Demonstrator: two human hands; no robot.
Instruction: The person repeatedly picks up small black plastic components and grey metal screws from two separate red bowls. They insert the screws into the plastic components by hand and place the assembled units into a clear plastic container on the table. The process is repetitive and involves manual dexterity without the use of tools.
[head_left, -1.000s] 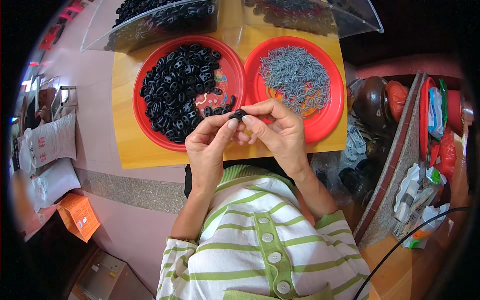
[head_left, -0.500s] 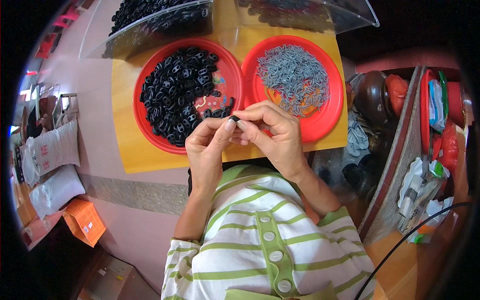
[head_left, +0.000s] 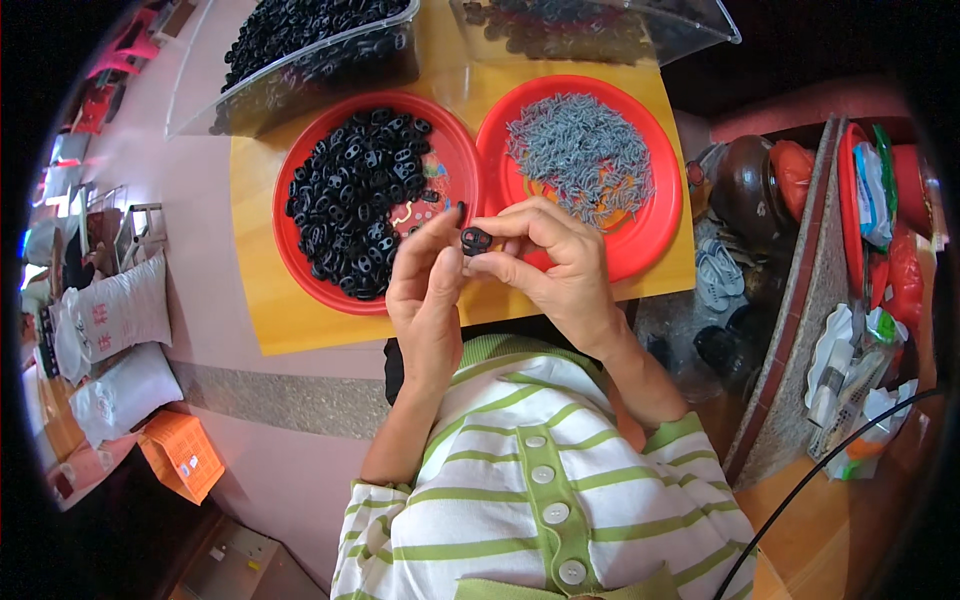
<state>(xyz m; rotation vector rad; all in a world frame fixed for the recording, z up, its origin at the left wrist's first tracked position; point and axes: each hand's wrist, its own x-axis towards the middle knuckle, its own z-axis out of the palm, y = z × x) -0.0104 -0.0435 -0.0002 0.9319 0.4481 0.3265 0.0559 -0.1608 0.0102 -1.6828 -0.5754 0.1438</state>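
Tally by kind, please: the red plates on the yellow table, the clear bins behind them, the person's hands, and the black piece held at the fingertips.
Red plates: 2
Clear bins: 2
Hands: 2
Held black piece: 1
Total: 7

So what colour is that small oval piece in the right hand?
Black. The small oval piece in the right hand shows best in the head view.

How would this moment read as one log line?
Right hand: pinching small black oval plastic piece; left hand: open beside it; ahead: round red plastic plate of black pieces, second red plate of grey metal screws
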